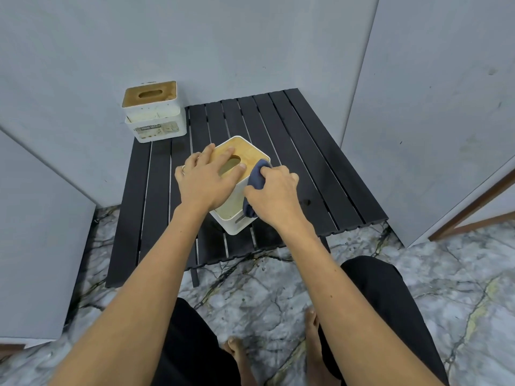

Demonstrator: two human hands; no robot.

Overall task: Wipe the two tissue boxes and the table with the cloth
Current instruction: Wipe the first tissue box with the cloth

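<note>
Head view, looking down on a low black slatted desk set in a corner of grey wall panels, over a marbled grey floor. Near tissue box: white body, wooden lid with an oval slot, standing near the middle of the desk, turned corner-on toward the viewer. Left hand lies flat on its lid, fingers straight and spread, two fingertips at the edge of the slot; a ring shows on one finger. Right hand is curled round a bunched dark blue cloth and holds it against the box's right side, at the upper right corner; the cloth runs from the lid edge down along the white wall (its lower end shows below the hand, near the box's base). Far tissue box: same type, white with wooden slotted lid, standing at the far left corner of the desk, against the wall, well apart from the near box and from both hands. It carries a printed label on its near face (text too small to read) and brownish smears on the white upper part. The person's bare feet and dark trousers show at the near edge.
</note>
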